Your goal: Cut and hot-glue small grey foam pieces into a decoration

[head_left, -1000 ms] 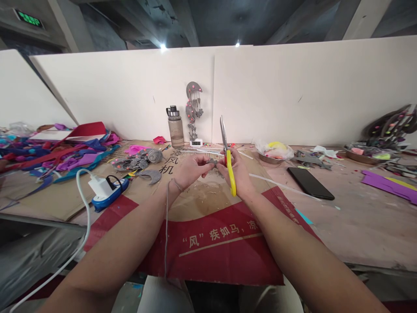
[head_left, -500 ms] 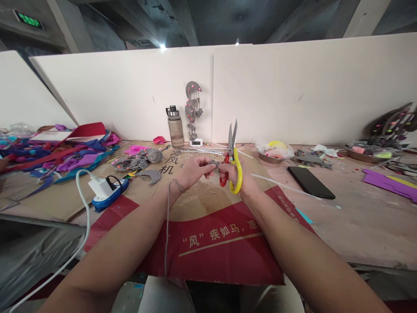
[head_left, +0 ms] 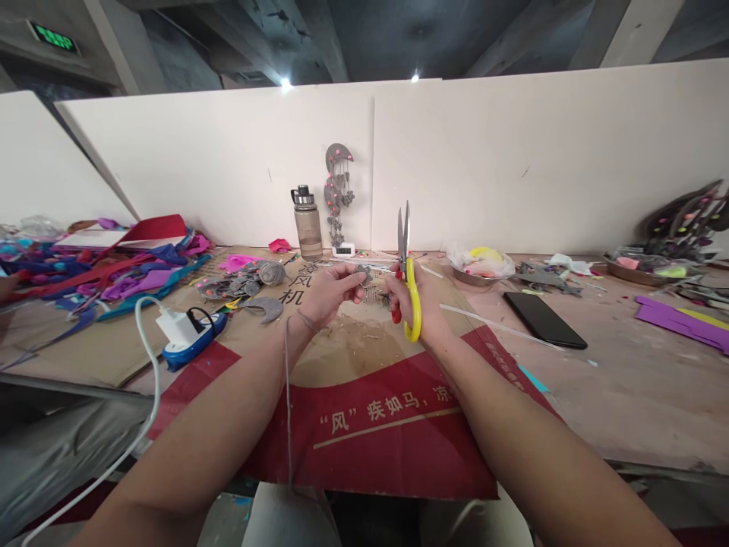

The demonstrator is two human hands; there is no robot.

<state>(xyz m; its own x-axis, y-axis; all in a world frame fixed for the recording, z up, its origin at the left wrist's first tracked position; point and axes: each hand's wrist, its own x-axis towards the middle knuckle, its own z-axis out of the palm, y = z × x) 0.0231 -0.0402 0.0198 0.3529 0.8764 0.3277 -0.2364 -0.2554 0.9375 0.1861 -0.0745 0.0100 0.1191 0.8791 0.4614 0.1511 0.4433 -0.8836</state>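
Note:
My left hand (head_left: pixel 335 290) pinches a small grey felt piece (head_left: pixel 364 275) between thumb and fingers. Grey yarn (head_left: pixel 288 395) loops round my left wrist and trails down past the cardboard's front edge. In my right hand (head_left: pixel 407 300) is a pair of scissors (head_left: pixel 412 292) with one yellow and one red handle, its blades pointing up and slightly parted. The right fingertips are pinched beside a small dark bit that I cannot make out. Both hands hover over a printed cardboard sheet (head_left: pixel 364 456), a short gap between them.
Left of the hands lie grey felt pieces (head_left: pixel 228 282), a yarn ball (head_left: pixel 272 272) and a blue power strip (head_left: pixel 194 342). A water bottle (head_left: pixel 308 228) and a hanging felt ornament (head_left: pixel 339 190) stand by the white partition (head_left: pixel 512 152). A phone (head_left: pixel 544 319) rests at right.
My hands have moved apart, the left one slightly left with the grey felt piece. The scissors have turned a little more upright, and their blades are closer together.

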